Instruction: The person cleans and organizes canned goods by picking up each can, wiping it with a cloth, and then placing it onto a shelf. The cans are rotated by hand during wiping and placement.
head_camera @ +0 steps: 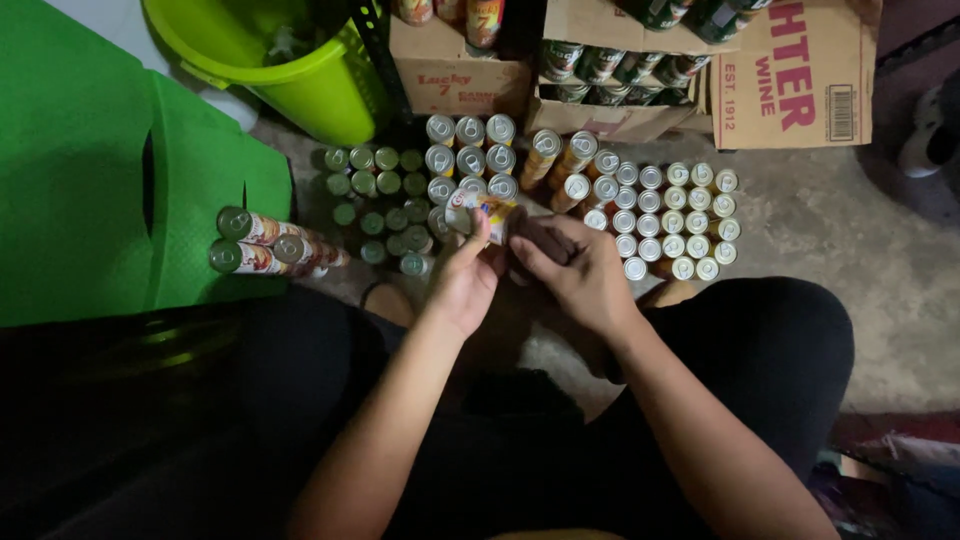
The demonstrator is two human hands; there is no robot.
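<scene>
Progress: looked like we were well into it, most tins already stood in tidy blocks on the concrete floor (830, 230), and only a few loose ones lay on their sides.
Left hand (462, 280): fingers curled around the can (487, 212) from the near side, thumb up against its label, so grasping it.
Right hand (578, 272): also wrapped loosely at the can's right end, fingers bent, not a fist; how tight, we couldn't tell.
Can: held tipped on its side just above the floor, in the middle, between the tall cans (470, 155) and the small silver-top cans (672, 218).
Green-lid tins (385, 205): standing in a cluster left of the hands.
Loose cans (262, 240): a few lying flat on the green bag (90, 180) at far left.
Still to sort, we guessed: those loose ones, plus the bottles in the cardboard boxes (610, 95) at the far side.
Bucket (290, 70): lime green, far left, beside the boxes.
</scene>
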